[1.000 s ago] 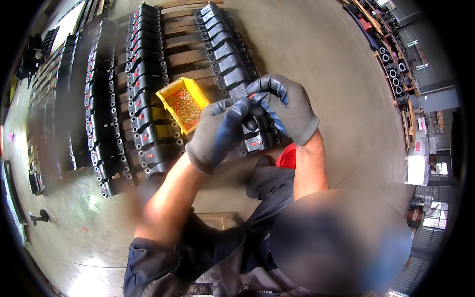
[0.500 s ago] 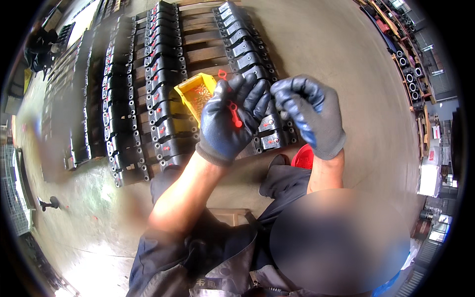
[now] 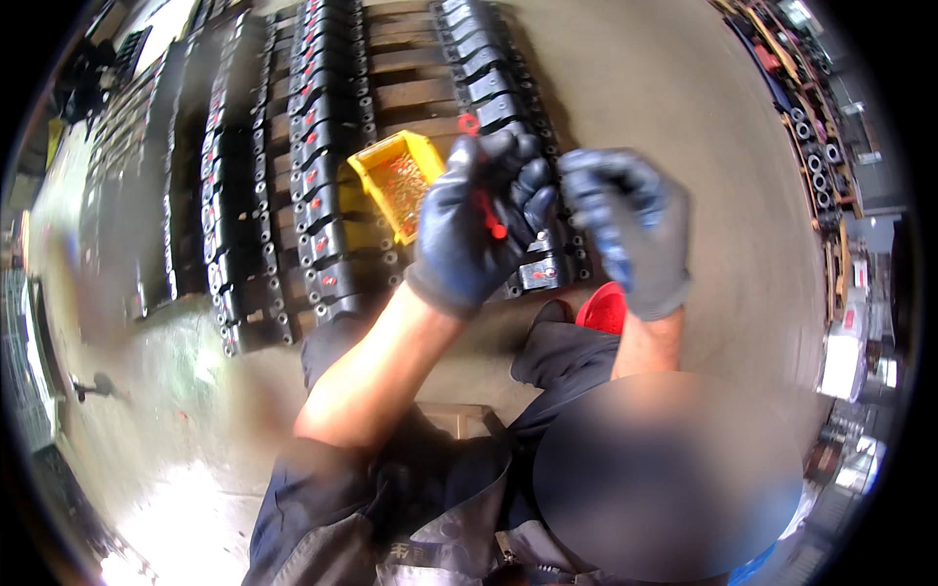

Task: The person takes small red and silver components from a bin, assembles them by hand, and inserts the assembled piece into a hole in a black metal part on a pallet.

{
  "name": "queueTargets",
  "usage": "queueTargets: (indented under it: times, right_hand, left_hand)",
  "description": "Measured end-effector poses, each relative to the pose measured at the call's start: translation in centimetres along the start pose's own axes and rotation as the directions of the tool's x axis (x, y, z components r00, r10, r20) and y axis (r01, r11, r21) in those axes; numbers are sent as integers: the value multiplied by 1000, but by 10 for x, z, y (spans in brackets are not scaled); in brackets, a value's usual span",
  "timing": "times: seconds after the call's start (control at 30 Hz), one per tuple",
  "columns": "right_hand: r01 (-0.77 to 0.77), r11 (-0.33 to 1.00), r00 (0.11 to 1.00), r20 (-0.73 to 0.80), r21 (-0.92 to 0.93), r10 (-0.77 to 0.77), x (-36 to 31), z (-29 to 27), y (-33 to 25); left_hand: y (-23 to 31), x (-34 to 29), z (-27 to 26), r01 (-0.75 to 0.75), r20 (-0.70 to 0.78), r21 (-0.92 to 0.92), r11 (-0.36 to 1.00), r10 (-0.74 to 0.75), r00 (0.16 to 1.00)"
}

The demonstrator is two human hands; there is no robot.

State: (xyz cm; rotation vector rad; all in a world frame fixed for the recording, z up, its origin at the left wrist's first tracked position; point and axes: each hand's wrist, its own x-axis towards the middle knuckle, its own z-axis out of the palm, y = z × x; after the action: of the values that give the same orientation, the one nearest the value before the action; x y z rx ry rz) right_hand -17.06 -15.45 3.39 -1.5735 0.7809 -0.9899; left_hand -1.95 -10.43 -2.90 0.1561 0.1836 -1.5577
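- left hand (image 3: 476, 227) in a dark glove is raised over the rows of parts, fingers curled shut around a thin red marker (image 3: 486, 200) – its tip pokes up past the fingertips and the rest runs down across the palm
- right hand (image 3: 625, 230), same kind of glove, hangs just beside the left one with fingers loosely bent; it's blurry, so I can't tell if it's pinching anything
- both bare forearms come up from the lower edge, the left one slanting in from lower left
- marker sits right between the two hands, above the near end of a row of black metal parts (image 3: 322, 176)
- yellow bin (image 3: 376, 176) of small bits rests among the rows, just left of the left hand
- some black parts have small red marks on them
- red round thing (image 3: 604, 311) on the floor, peeking out below the right wrist
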Motion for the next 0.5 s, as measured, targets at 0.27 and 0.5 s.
queueTargets:
  times: [0.27,0.5]
  right_hand:
    - [-183,981,983,-19,-73,182,36,-36,122]
    - [-394,754,770,259,-526,583,63,83,207]
  left_hand:
    - [-20,-26,-3,180,182,294,939,-240,954]
    - [7,-36,10,-4,218,601,800,-159,963]
